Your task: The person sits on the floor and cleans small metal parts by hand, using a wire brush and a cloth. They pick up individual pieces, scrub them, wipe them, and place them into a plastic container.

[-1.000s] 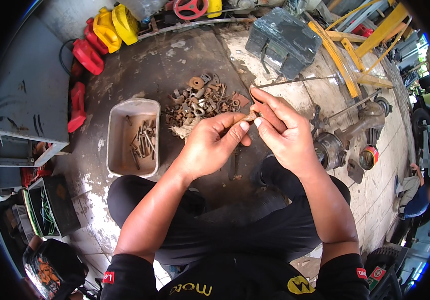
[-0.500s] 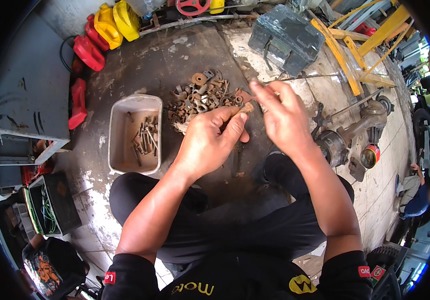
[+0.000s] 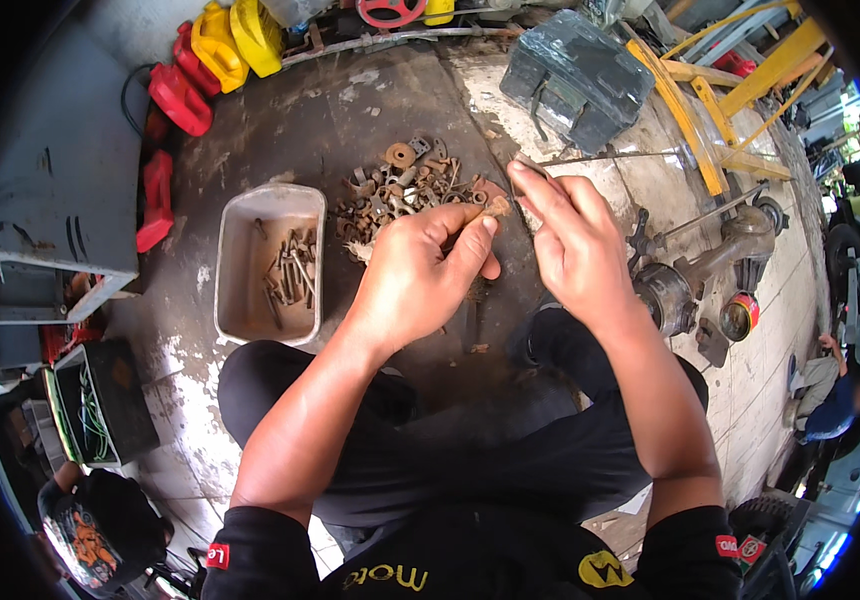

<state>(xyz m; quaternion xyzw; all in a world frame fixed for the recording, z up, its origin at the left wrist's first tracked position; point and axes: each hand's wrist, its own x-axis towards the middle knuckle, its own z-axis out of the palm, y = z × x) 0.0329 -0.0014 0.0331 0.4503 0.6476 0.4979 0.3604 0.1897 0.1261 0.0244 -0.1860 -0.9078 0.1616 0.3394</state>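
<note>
My left hand (image 3: 425, 262) is closed, pinching a rusty bolt (image 3: 497, 206) between thumb and fingers; most of it is hidden in the grip. Just to its right and apart from it, my right hand (image 3: 582, 245) has its fingers drawn together, the index finger reaching forward. A thin dark edge shows along those fingertips, too small to name. Beyond my left hand lies a heap of rusty nuts, washers and other metal parts (image 3: 405, 185) on the dark floor mat. A grey-beige plastic tub (image 3: 234, 260) on the left holds several loose bolts (image 3: 293, 268).
A black toolbox (image 3: 580, 75) sits at the far right, near a yellow frame (image 3: 675, 115). Greasy machine parts (image 3: 695, 275) and a can (image 3: 739, 315) lie to the right. Red and yellow jugs (image 3: 215, 45) line the far left, beside a grey cabinet (image 3: 45, 190). Two other people are at the edges.
My right hand has shifted slightly right, away from the bolt. The bolt has turned a little in my left hand, which stays nearly in place.
</note>
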